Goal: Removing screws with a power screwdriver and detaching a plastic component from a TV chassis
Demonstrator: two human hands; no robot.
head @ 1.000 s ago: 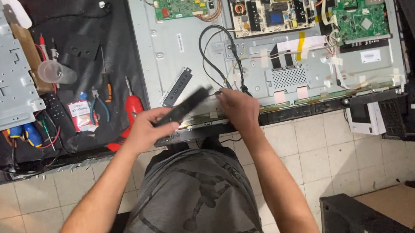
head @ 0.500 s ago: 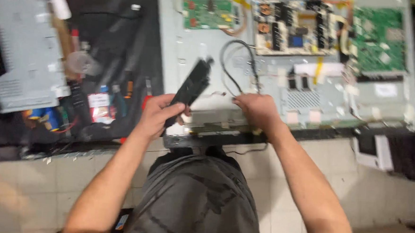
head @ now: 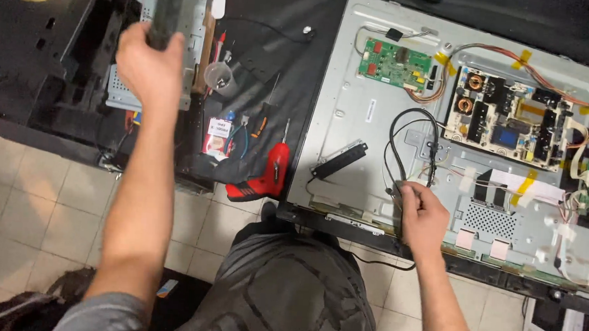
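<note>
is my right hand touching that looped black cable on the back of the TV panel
Touching. The head view shows the right hand closed on the lower end of the black cable, fingers wrapped over it against the grey metal back panel, with no gap.

Even, fairly bright overhead light; soft shadows only. The raised left hand (head: 149, 60) and the dark bar it grips are motion-blurred; the pale metal panel (head: 371, 116) shows mild glare.

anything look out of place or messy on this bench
Nothing looks broken or spilled. The opened flat panel has a loose black cable looping across its metal back, pinched by the right hand. A black speaker bar lies askew on it. The left hand holds a dark bar over the tools.
</note>
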